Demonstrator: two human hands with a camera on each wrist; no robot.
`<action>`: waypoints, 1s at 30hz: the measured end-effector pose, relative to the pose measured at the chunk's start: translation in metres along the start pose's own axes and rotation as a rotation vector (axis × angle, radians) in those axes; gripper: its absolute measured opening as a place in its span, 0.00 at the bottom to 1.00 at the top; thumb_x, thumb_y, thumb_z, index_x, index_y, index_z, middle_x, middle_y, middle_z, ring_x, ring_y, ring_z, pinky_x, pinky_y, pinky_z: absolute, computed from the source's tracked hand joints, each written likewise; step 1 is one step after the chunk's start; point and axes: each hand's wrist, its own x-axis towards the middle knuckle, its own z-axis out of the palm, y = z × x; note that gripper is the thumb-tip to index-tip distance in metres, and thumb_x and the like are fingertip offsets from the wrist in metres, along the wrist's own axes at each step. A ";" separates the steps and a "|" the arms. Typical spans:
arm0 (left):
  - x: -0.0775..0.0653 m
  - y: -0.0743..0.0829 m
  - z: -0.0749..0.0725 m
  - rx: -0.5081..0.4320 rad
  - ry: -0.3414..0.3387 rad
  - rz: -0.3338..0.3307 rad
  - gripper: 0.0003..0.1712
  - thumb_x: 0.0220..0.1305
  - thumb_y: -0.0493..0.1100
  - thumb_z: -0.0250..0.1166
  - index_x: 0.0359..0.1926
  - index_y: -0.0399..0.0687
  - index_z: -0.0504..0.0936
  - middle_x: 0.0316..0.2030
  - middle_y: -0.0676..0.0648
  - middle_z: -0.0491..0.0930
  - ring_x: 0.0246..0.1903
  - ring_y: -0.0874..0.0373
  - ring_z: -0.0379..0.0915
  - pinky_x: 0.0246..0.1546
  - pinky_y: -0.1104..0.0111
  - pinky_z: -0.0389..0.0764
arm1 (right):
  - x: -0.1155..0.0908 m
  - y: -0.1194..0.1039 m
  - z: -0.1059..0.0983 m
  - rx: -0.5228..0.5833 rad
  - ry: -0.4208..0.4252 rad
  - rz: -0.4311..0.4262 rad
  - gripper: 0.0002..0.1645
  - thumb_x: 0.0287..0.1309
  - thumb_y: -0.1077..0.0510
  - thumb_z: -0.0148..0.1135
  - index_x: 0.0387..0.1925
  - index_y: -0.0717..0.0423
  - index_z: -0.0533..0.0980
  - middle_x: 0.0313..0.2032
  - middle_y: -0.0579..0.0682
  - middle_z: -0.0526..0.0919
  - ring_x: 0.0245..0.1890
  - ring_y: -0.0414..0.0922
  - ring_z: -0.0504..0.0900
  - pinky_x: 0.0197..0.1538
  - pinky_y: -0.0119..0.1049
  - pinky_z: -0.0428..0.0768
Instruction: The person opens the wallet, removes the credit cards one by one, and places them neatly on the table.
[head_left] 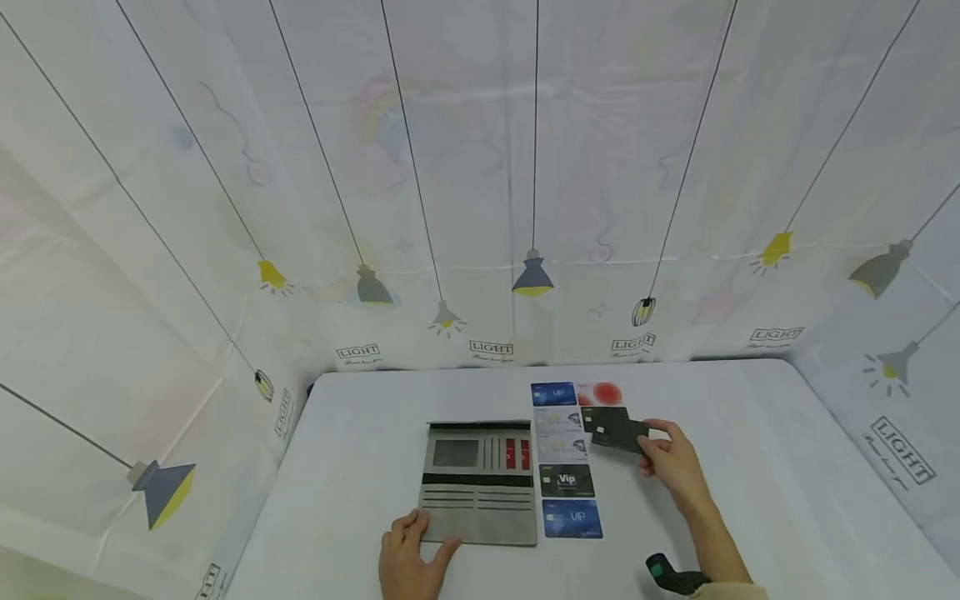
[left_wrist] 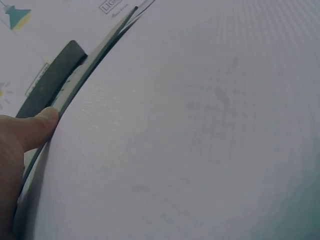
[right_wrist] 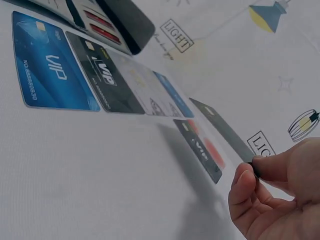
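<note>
An unfolded grey wallet [head_left: 480, 525] with card slots lies flat on the white table; two red cards [head_left: 517, 454] show in its upper slots. My left hand [head_left: 411, 557] rests at its lower left corner, the thumb [left_wrist: 42, 125] against the near edge. To the right, my right hand [head_left: 675, 467] pinches a black card [head_left: 621, 435] between thumb and fingers by its right end. In the right wrist view the held card [right_wrist: 227, 130] is tilted above the table. Partly behind it in the head view lies another black card [head_left: 597, 414], marked VIP in the right wrist view.
Beside the wallet runs a column of cards: a blue card [head_left: 572, 519] nearest, a black Vip card [head_left: 566, 481], two pale cards [head_left: 558, 448] and a farther blue card [head_left: 553, 394]. A red-and-white card [head_left: 600, 393] lies at the upper right. A lamp-printed curtain [head_left: 480, 208] stands behind.
</note>
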 end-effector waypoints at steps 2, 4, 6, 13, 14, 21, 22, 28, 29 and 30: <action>0.000 0.000 0.000 0.003 -0.005 -0.005 0.41 0.36 0.63 0.82 0.48 0.41 0.87 0.48 0.47 0.81 0.40 0.53 0.73 0.38 0.61 0.76 | 0.000 0.005 -0.002 -0.040 0.015 -0.004 0.30 0.73 0.58 0.54 0.71 0.64 0.61 0.30 0.55 0.83 0.25 0.42 0.81 0.32 0.34 0.83; 0.001 0.000 -0.001 0.008 -0.011 -0.009 0.41 0.36 0.64 0.82 0.49 0.41 0.87 0.48 0.47 0.81 0.39 0.53 0.73 0.38 0.61 0.76 | 0.000 0.010 -0.003 -0.074 0.025 -0.007 0.30 0.72 0.59 0.54 0.70 0.65 0.62 0.30 0.56 0.83 0.25 0.41 0.81 0.31 0.34 0.82; 0.001 0.001 -0.001 0.012 -0.017 -0.010 0.42 0.36 0.64 0.81 0.49 0.41 0.87 0.48 0.47 0.81 0.39 0.53 0.73 0.38 0.61 0.76 | 0.000 0.014 -0.004 -0.100 0.031 -0.011 0.29 0.72 0.60 0.54 0.69 0.69 0.63 0.29 0.57 0.84 0.24 0.41 0.81 0.30 0.33 0.81; 0.002 0.003 -0.003 0.015 -0.043 -0.030 0.42 0.37 0.64 0.81 0.49 0.41 0.87 0.48 0.46 0.81 0.40 0.52 0.73 0.39 0.60 0.76 | 0.002 0.027 0.002 -0.160 0.068 0.035 0.28 0.70 0.60 0.57 0.62 0.76 0.67 0.27 0.54 0.84 0.22 0.41 0.82 0.27 0.32 0.79; 0.002 0.003 -0.004 0.015 -0.049 -0.037 0.42 0.37 0.64 0.81 0.49 0.41 0.87 0.48 0.46 0.81 0.40 0.53 0.73 0.39 0.60 0.76 | 0.003 0.028 0.003 -0.168 0.075 0.034 0.27 0.69 0.60 0.57 0.62 0.76 0.67 0.28 0.54 0.84 0.22 0.42 0.82 0.27 0.32 0.79; 0.004 0.007 -0.006 0.029 -0.077 -0.072 0.42 0.38 0.64 0.81 0.50 0.42 0.87 0.49 0.46 0.81 0.41 0.53 0.73 0.40 0.59 0.76 | 0.009 0.029 0.010 -0.246 0.114 0.021 0.25 0.67 0.59 0.60 0.57 0.74 0.72 0.31 0.59 0.84 0.22 0.42 0.80 0.26 0.33 0.78; 0.004 0.007 -0.006 0.027 -0.077 -0.071 0.42 0.38 0.64 0.81 0.50 0.41 0.87 0.49 0.46 0.81 0.41 0.53 0.73 0.40 0.59 0.77 | 0.009 0.029 0.010 -0.259 0.117 0.017 0.24 0.67 0.59 0.60 0.57 0.74 0.72 0.31 0.59 0.84 0.22 0.42 0.80 0.25 0.33 0.77; 0.004 0.007 -0.007 0.026 -0.072 -0.062 0.42 0.38 0.64 0.81 0.50 0.41 0.86 0.49 0.46 0.81 0.42 0.52 0.73 0.41 0.59 0.77 | 0.010 0.026 0.015 -0.341 0.149 -0.026 0.24 0.65 0.58 0.61 0.55 0.72 0.74 0.28 0.57 0.83 0.19 0.42 0.77 0.23 0.35 0.72; 0.004 0.007 -0.007 0.029 -0.074 -0.064 0.42 0.38 0.64 0.81 0.50 0.41 0.86 0.49 0.46 0.81 0.42 0.52 0.73 0.41 0.59 0.77 | 0.010 0.025 0.016 -0.351 0.155 -0.031 0.24 0.65 0.58 0.61 0.55 0.72 0.74 0.28 0.57 0.83 0.18 0.42 0.77 0.23 0.35 0.72; 0.004 0.007 -0.007 0.031 -0.076 -0.066 0.42 0.38 0.64 0.81 0.50 0.41 0.86 0.49 0.46 0.81 0.42 0.52 0.73 0.41 0.59 0.77 | 0.010 0.025 0.017 -0.355 0.161 -0.035 0.24 0.65 0.58 0.61 0.55 0.72 0.74 0.27 0.57 0.83 0.18 0.42 0.76 0.23 0.35 0.71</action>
